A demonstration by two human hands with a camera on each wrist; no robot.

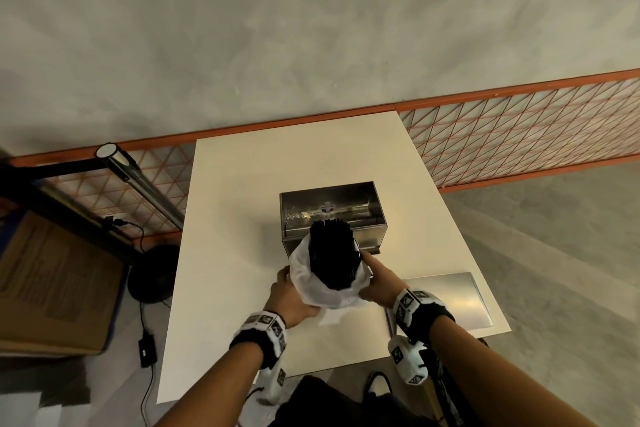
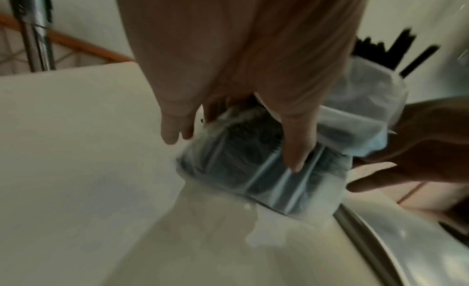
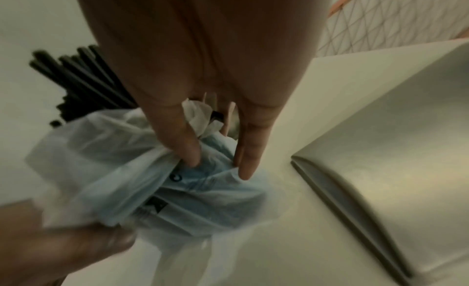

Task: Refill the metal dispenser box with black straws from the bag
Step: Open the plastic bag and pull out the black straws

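Note:
A bundle of black straws (image 1: 332,255) stands upright in a translucent white plastic bag (image 1: 323,291), their tops sticking out just in front of the open metal dispenser box (image 1: 334,215). My left hand (image 1: 291,295) grips the bag's left side, and my right hand (image 1: 375,282) grips its right side. In the left wrist view the fingers (image 2: 294,149) curl round the bag (image 2: 266,170) and the straws (image 2: 380,51) rise behind. In the right wrist view the fingers (image 3: 243,162) pinch the crumpled bag (image 3: 152,170) beside the straws (image 3: 81,75).
The box stands on a white table (image 1: 242,218). Its flat metal lid (image 1: 450,302) lies on the table's right near edge. An orange wire fence (image 1: 519,135) runs behind. A cardboard box (image 1: 52,281) and a floor fan (image 1: 152,274) stand to the left.

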